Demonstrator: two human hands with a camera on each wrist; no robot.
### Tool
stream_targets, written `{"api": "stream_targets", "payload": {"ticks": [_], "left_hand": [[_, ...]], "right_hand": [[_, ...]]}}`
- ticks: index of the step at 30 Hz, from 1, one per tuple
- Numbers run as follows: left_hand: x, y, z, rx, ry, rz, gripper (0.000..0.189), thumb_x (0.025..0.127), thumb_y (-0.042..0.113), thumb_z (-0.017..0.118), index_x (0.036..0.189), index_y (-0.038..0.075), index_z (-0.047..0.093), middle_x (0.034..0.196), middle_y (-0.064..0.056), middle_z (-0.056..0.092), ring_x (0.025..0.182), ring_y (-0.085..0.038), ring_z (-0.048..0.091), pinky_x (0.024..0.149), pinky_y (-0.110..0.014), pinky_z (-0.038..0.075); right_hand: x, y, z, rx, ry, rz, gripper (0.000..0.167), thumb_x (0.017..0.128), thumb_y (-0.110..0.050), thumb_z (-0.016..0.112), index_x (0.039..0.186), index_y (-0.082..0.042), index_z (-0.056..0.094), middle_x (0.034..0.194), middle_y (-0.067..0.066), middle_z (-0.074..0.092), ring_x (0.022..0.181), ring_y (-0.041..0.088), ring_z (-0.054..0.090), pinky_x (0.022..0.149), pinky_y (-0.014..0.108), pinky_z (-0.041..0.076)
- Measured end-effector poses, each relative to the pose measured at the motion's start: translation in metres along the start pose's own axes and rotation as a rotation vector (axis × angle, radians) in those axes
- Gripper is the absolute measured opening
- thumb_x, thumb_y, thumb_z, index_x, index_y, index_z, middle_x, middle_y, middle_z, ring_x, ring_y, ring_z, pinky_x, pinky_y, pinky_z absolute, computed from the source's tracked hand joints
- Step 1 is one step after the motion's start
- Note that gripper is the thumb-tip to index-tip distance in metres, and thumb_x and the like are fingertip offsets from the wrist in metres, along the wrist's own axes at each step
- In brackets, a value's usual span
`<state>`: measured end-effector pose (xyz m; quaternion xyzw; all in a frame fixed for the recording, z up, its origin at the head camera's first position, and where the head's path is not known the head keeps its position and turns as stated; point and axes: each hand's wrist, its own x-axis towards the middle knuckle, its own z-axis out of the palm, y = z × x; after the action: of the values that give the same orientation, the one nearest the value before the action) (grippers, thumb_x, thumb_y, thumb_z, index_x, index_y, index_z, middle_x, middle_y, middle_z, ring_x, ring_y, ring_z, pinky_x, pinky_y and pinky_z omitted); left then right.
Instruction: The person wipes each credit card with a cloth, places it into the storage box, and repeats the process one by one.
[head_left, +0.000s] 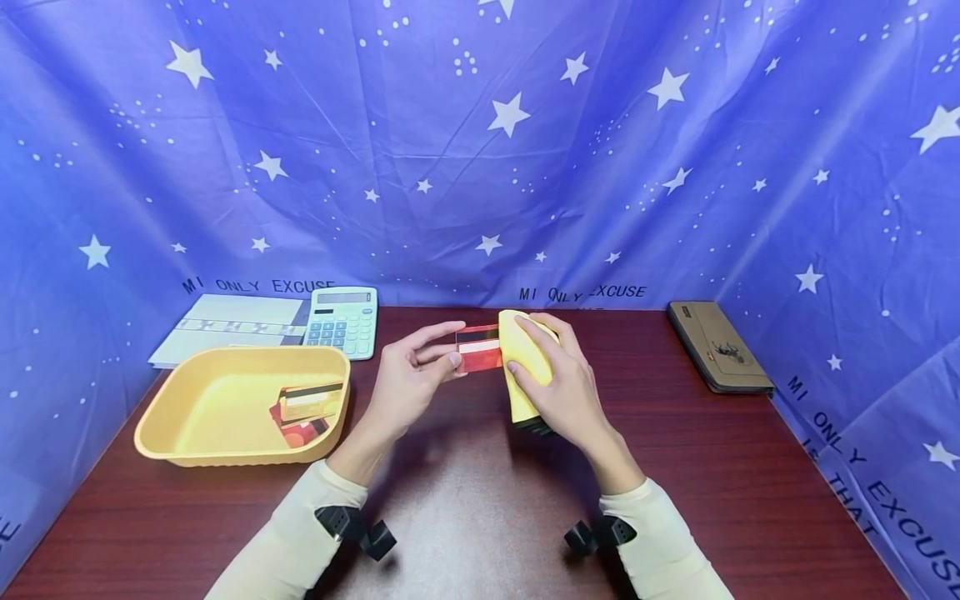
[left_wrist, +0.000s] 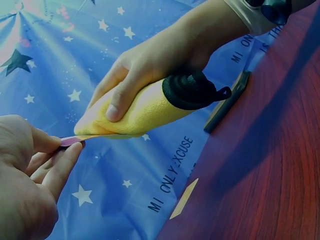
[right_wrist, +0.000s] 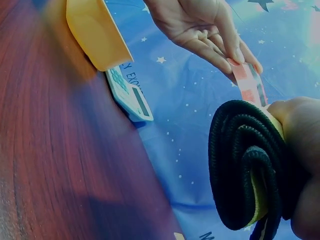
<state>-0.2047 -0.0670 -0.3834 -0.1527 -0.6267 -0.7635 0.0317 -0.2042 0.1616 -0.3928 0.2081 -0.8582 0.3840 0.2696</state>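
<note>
Between thumb and fingers, my left hand [head_left: 408,375] pinches the left end of a red bank card [head_left: 478,358] with a dark stripe and a white strip. My right hand [head_left: 566,379] grips a folded yellow cloth [head_left: 519,346] with black edging. The cloth overlaps the card's right end, hiding it in the head view. In the left wrist view the card [left_wrist: 72,141] appears edge-on, meeting the front of the cloth [left_wrist: 145,107]. The right wrist view shows the cloth's rolled black edge [right_wrist: 245,160] close up, with the card [right_wrist: 248,82] beyond it.
At the left stands a yellow basin [head_left: 202,358] with several cards [head_left: 309,404] inside. Behind it lie a light blue calculator [head_left: 342,325] and a white patterned box or book [head_left: 225,321]. A brown wallet [head_left: 716,346] lies at the far right. A star-printed blue curtain [head_left: 450,150] encloses the table.
</note>
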Motion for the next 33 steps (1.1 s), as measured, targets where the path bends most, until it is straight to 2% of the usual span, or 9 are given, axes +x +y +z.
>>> {"api": "stream_targets", "payload": {"ticks": [8, 15, 17, 19, 23, 25, 28, 33], "left_hand": [[0.002, 0.000, -0.005, 0.018, 0.003, -0.033, 0.043, 0.092, -0.011, 0.065, 0.134, -0.003, 0.065, 0.111, -0.036, 0.071, 0.089, -0.013, 0.076, 0.085, -0.041, 0.068], [0.003, 0.006, -0.011, 0.023, -0.013, -0.060, 0.043, 0.092, -0.010, 0.064, 0.135, -0.003, 0.063, 0.111, -0.038, 0.070, 0.087, -0.010, 0.073, 0.088, -0.045, 0.067], [0.003, 0.009, -0.014, 0.027, -0.022, -0.065, 0.044, 0.093, -0.010, 0.064, 0.136, -0.003, 0.062, 0.110, -0.035, 0.071, 0.089, -0.010, 0.073, 0.088, -0.045, 0.067], [0.003, 0.014, -0.019, 0.033, -0.028, -0.071, 0.045, 0.094, -0.009, 0.063, 0.138, -0.003, 0.061, 0.107, -0.026, 0.075, 0.091, -0.010, 0.074, 0.090, -0.046, 0.066], [0.001, 0.029, -0.036, 0.063, -0.010, -0.071, 0.046, 0.096, -0.007, 0.063, 0.141, -0.002, 0.059, 0.097, -0.004, 0.079, 0.092, -0.009, 0.074, 0.092, -0.045, 0.065], [-0.002, 0.038, -0.049, 0.099, 0.009, -0.064, 0.046, 0.097, -0.004, 0.064, 0.143, -0.002, 0.058, 0.095, 0.004, 0.079, 0.090, -0.009, 0.075, 0.092, -0.044, 0.065], [-0.006, 0.050, -0.069, 0.163, 0.034, -0.051, 0.046, 0.099, -0.001, 0.064, 0.144, -0.003, 0.056, 0.096, 0.007, 0.079, 0.088, -0.008, 0.075, 0.090, -0.039, 0.066], [-0.015, 0.065, -0.102, 0.262, 0.071, -0.090, 0.047, 0.101, 0.004, 0.063, 0.146, -0.001, 0.055, 0.098, 0.013, 0.078, 0.091, -0.004, 0.076, 0.086, -0.030, 0.066]], "right_hand": [[0.001, 0.010, -0.003, 0.009, 0.016, 0.037, 0.061, 0.085, -0.016, 0.082, 0.143, -0.022, 0.063, 0.145, 0.007, 0.056, 0.127, 0.026, 0.059, 0.093, 0.046, 0.055], [0.003, 0.016, -0.009, -0.001, 0.054, 0.050, 0.061, 0.084, -0.015, 0.083, 0.142, -0.020, 0.064, 0.143, 0.009, 0.056, 0.127, 0.027, 0.058, 0.093, 0.040, 0.053], [0.004, 0.017, -0.009, 0.000, 0.059, 0.054, 0.061, 0.084, -0.014, 0.083, 0.142, -0.020, 0.063, 0.143, 0.009, 0.056, 0.126, 0.027, 0.058, 0.092, 0.038, 0.052], [0.004, 0.016, -0.010, 0.003, 0.062, 0.060, 0.061, 0.084, -0.014, 0.083, 0.142, -0.021, 0.063, 0.143, 0.008, 0.056, 0.125, 0.027, 0.058, 0.090, 0.036, 0.052], [0.004, 0.016, -0.011, 0.013, 0.064, 0.068, 0.061, 0.085, -0.014, 0.082, 0.142, -0.021, 0.063, 0.144, 0.007, 0.056, 0.126, 0.026, 0.057, 0.090, 0.033, 0.050], [0.005, 0.016, -0.012, 0.014, 0.067, 0.068, 0.060, 0.085, -0.014, 0.082, 0.142, -0.021, 0.064, 0.144, 0.007, 0.056, 0.126, 0.026, 0.057, 0.090, 0.032, 0.050], [0.005, 0.017, -0.013, 0.011, 0.077, 0.069, 0.060, 0.085, -0.013, 0.082, 0.141, -0.020, 0.064, 0.143, 0.008, 0.056, 0.126, 0.027, 0.057, 0.091, 0.033, 0.050], [0.005, 0.018, -0.017, 0.006, 0.073, 0.077, 0.060, 0.085, -0.014, 0.082, 0.141, -0.020, 0.064, 0.144, 0.008, 0.056, 0.127, 0.027, 0.057, 0.092, 0.035, 0.050]]}}
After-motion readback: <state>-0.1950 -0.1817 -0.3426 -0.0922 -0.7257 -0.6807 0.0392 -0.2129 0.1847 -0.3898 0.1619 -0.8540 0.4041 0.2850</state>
